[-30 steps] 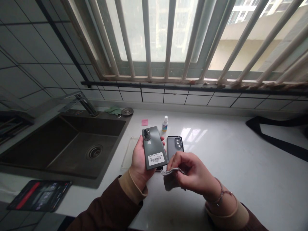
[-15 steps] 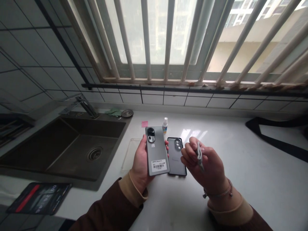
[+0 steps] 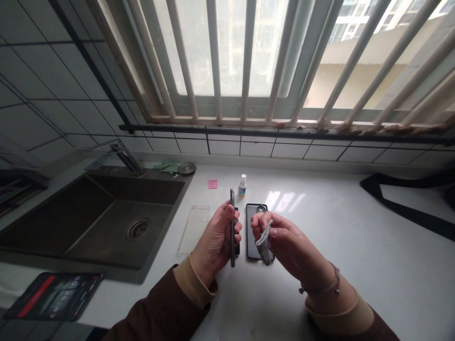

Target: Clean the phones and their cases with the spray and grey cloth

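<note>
My left hand (image 3: 216,234) grips a grey smartphone (image 3: 232,237), which is turned edge-on to me above the counter. Between the thumb and fingers of my right hand (image 3: 284,234) hangs a folded grey cloth (image 3: 263,246), apart from the phone. Under that hand lies a dark-rimmed phone case (image 3: 251,227), partly covered by my fingers and the cloth. Left of my left hand a clear phone case (image 3: 192,225) rests flat. Behind the hands a small spray bottle (image 3: 242,187) stands upright. A dark object shows behind the phone, mostly hidden by my fingers.
A sink (image 3: 142,208) with a faucet (image 3: 124,156) is set into the counter at left. A pink sticky note (image 3: 212,183) lies behind the clear case. On the front left edge sits a tablet showing a timer (image 3: 53,296). A black strap (image 3: 377,194) lies at right.
The phone has rotated in my left hand from its back facing me to edge-on. My right hand has moved left, bringing the cloth closer to the phone.
</note>
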Demonstrator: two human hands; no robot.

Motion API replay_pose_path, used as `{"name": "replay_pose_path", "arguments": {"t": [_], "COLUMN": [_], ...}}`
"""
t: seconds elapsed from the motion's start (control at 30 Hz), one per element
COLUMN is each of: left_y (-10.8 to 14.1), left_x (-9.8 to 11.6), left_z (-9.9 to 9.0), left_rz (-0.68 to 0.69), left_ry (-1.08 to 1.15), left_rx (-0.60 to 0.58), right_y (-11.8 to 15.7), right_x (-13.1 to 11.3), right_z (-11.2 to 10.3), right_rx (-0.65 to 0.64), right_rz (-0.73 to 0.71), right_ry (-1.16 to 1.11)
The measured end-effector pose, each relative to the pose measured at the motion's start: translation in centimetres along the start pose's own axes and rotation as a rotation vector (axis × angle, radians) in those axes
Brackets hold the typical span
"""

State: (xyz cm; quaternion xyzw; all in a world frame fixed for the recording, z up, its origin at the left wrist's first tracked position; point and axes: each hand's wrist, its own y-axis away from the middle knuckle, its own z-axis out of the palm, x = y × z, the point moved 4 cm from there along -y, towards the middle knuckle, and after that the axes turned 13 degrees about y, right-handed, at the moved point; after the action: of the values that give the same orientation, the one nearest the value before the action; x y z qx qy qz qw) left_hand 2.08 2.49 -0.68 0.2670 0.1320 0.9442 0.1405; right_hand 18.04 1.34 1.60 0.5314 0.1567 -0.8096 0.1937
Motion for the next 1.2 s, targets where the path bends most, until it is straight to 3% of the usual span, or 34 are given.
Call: {"name": "replay_pose_path", "arguments": {"t": [0.17, 0.33, 0.47, 0.63, 0.83, 1.0, 1.2], "left_y": [0.0, 0.1, 0.2, 0.5, 0.9, 0.9, 0.5], "left_x": [-0.5, -0.4, -0.8, -1.2, -1.2, -1.6, -1.4], "left_z": [0.2, 0.3, 0.3, 0.9, 1.3, 0.7, 0.1], "left_rz": [0.093, 0.146, 0.07, -0.023, -0.065, -0.14, -0.081], "left_ry": [-0.105, -0.174, -0.145, -0.184, -0.255, -0.346, -0.465], "left_rx": [-0.095, -0.089, -0.071, -0.177, -0.258, -0.194, -0.056], "right_y": [0.0, -0.5, -0.9, -1.1, -1.1, -0.9, 0.4], "right_x": [1.0, 1.9, 2.0, 2.0, 1.7, 0.2, -2.1], "right_z": [-0.9, -2.3, -3.0, -4.0, -4.7, -6.1, -9.7], "right_rx": [0.087, 0.199, 0.262, 0.327, 0.394, 0.449, 0.589], "right_rz": [0.111, 0.176, 0.191, 0.178, 0.165, 0.173, 0.275], "right_ry": [0.109, 0.329, 0.452, 0.573, 0.515, 0.57, 0.801]}}
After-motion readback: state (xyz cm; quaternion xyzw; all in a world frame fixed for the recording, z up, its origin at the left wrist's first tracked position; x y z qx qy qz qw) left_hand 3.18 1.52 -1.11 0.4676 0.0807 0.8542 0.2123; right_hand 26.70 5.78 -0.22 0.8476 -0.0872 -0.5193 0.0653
